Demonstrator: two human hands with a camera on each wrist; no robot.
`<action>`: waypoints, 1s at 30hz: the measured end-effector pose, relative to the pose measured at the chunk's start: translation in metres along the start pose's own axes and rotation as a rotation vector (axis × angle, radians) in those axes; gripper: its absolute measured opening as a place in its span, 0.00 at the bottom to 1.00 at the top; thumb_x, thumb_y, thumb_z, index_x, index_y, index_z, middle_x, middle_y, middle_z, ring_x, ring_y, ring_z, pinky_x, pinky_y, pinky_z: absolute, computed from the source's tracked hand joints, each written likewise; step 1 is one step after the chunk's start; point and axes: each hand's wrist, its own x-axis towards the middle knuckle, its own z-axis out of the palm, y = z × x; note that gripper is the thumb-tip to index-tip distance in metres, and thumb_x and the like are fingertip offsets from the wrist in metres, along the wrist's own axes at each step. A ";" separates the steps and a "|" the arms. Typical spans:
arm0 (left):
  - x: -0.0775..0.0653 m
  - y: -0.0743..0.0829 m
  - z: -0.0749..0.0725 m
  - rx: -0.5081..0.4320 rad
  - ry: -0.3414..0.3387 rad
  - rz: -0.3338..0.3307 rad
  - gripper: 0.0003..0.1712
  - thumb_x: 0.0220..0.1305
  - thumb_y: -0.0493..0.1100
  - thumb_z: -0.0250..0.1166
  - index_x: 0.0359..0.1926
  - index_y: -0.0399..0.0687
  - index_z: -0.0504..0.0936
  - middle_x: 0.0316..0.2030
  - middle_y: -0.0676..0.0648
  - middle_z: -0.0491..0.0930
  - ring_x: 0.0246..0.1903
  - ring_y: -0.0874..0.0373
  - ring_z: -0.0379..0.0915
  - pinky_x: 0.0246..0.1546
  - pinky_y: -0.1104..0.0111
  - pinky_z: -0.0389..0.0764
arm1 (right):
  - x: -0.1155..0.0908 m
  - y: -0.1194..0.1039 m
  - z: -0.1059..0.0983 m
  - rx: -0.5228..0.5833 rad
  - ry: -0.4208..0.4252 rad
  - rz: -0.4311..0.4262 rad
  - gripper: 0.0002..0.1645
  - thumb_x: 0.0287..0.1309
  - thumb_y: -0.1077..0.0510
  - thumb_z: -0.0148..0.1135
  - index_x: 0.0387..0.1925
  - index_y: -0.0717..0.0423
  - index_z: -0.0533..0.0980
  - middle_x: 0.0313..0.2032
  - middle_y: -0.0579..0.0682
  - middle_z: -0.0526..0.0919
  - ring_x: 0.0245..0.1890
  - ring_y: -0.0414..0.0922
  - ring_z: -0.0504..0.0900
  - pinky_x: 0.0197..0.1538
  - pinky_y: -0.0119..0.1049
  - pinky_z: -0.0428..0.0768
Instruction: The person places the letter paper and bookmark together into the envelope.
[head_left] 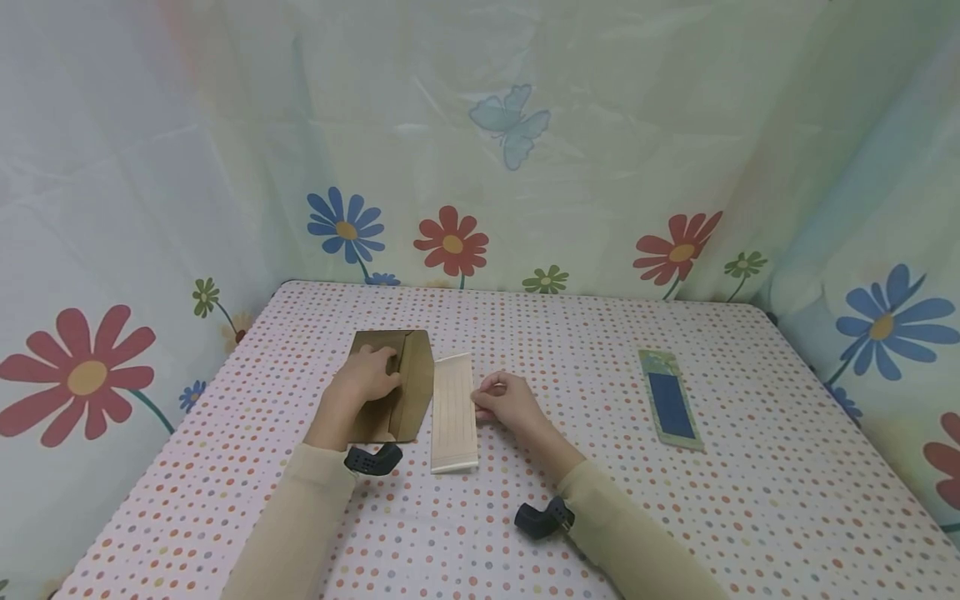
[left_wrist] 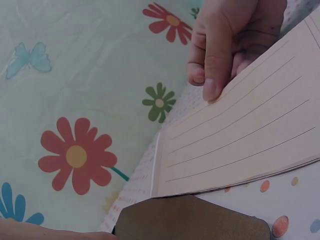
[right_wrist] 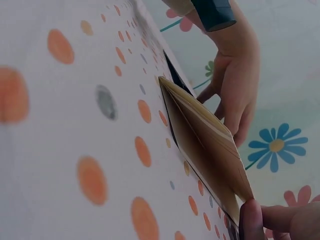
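Observation:
A brown envelope (head_left: 417, 383) lies at the left of the table, its pointed flap opened to the right. My left hand (head_left: 366, 377) rests on the envelope, fingertips pointing down onto it. Right beside the flap is a folded sheet of cream lined paper (head_left: 454, 408). My right hand (head_left: 512, 402) pinches the paper's right edge between thumb and fingers. In the left wrist view the thumb lies on the lined face of the paper (left_wrist: 240, 130). From the right wrist view the folded layers of the paper (right_wrist: 210, 145) stand apart, with a gap between them.
A flat green-bordered piece with a dark blue panel (head_left: 671, 404) lies on the right side of the table. Polka-dot cloth (head_left: 585, 350) covers the tabletop. Curtains with printed flowers (head_left: 450, 242) hang behind and at both sides.

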 end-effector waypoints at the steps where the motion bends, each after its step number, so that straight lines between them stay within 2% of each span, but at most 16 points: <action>1: 0.001 0.000 0.000 0.000 -0.002 0.000 0.32 0.65 0.49 0.56 0.68 0.44 0.65 0.67 0.31 0.60 0.64 0.33 0.59 0.59 0.43 0.69 | 0.000 0.000 0.000 -0.003 0.003 0.000 0.10 0.56 0.62 0.64 0.39 0.59 0.73 0.33 0.53 0.83 0.25 0.38 0.83 0.35 0.31 0.84; 7: 0.002 0.000 0.002 0.004 0.000 0.005 0.32 0.65 0.49 0.56 0.68 0.44 0.65 0.67 0.31 0.60 0.64 0.33 0.60 0.58 0.43 0.70 | 0.000 0.002 0.002 -0.010 0.016 -0.008 0.10 0.55 0.62 0.65 0.38 0.59 0.74 0.33 0.53 0.83 0.26 0.38 0.83 0.35 0.31 0.84; 12: 0.001 -0.001 0.003 0.005 -0.001 -0.001 0.32 0.65 0.50 0.56 0.68 0.44 0.65 0.67 0.31 0.60 0.64 0.33 0.60 0.58 0.43 0.70 | -0.001 0.002 0.003 -0.027 0.011 -0.020 0.11 0.54 0.63 0.65 0.40 0.58 0.75 0.38 0.54 0.82 0.29 0.39 0.82 0.36 0.31 0.84; 16: 0.001 -0.001 0.003 0.009 0.000 -0.007 0.33 0.65 0.50 0.56 0.68 0.45 0.65 0.67 0.31 0.60 0.64 0.33 0.61 0.58 0.43 0.70 | -0.003 0.001 0.003 -0.063 -0.008 -0.034 0.15 0.54 0.62 0.65 0.45 0.58 0.77 0.42 0.55 0.83 0.32 0.40 0.83 0.38 0.30 0.84; 19: 0.001 -0.001 0.003 0.009 -0.001 -0.010 0.33 0.65 0.50 0.57 0.68 0.45 0.65 0.67 0.31 0.60 0.64 0.34 0.61 0.58 0.43 0.70 | -0.003 0.001 0.003 -0.113 -0.027 -0.055 0.17 0.55 0.62 0.65 0.47 0.57 0.78 0.42 0.55 0.83 0.34 0.40 0.83 0.39 0.29 0.84; 23: 0.001 -0.002 0.004 0.010 0.001 -0.008 0.32 0.64 0.50 0.57 0.67 0.44 0.65 0.67 0.31 0.60 0.64 0.33 0.60 0.58 0.43 0.70 | -0.004 0.001 0.004 -0.158 -0.040 -0.071 0.16 0.55 0.62 0.64 0.47 0.57 0.80 0.40 0.53 0.84 0.35 0.40 0.83 0.40 0.29 0.83; 30: 0.001 0.000 0.003 0.005 -0.003 -0.007 0.32 0.65 0.50 0.56 0.68 0.45 0.65 0.67 0.31 0.60 0.65 0.34 0.59 0.59 0.43 0.69 | -0.004 0.001 0.005 -0.169 -0.044 -0.061 0.15 0.58 0.61 0.62 0.48 0.57 0.80 0.45 0.55 0.83 0.35 0.39 0.84 0.41 0.28 0.83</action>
